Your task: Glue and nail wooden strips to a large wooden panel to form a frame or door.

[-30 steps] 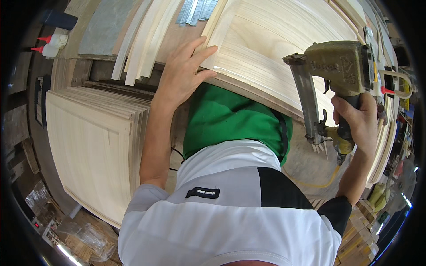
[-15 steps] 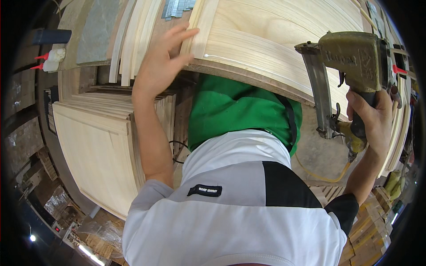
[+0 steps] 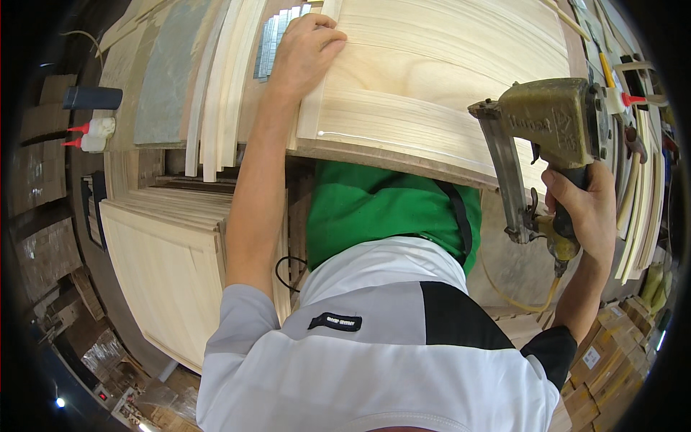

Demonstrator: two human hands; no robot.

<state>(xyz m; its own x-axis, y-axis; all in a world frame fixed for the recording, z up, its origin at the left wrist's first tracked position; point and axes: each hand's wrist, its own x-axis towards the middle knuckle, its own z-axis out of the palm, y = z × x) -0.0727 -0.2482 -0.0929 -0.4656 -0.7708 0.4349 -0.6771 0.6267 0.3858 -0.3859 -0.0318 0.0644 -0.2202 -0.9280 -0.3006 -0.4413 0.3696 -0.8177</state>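
A pale wooden panel (image 3: 432, 93) lies on the bench in front of me, with a thin white bead, like glue, running along its near edge. Along the panel's left side runs a narrow wooden strip (image 3: 311, 115). My left hand (image 3: 308, 54) is over this strip, fingers bent and closed around its edge; the fingertips are partly hidden. My right hand (image 3: 586, 205) grips a worn, brass-coloured pneumatic nail gun (image 3: 554, 122) by its handle. The gun is held upright above the panel's right front corner, its magazine pointing toward me. A yellow air hose (image 3: 529, 308) hangs from its base.
Strips of metal staples or nails (image 3: 272, 43) lie left of the panel, near several loose wooden strips (image 3: 229, 86). Glue bottles with red tips (image 3: 93, 135) stand at the bench's left edge. Stacked door panels (image 3: 169, 273) lean below. Cardboard boxes (image 3: 604, 353) are behind right.
My left hand has moved forward from the strip's near end and its spread fingers have closed on it. The nail gun in my right hand has shifted slightly left and lower in view.
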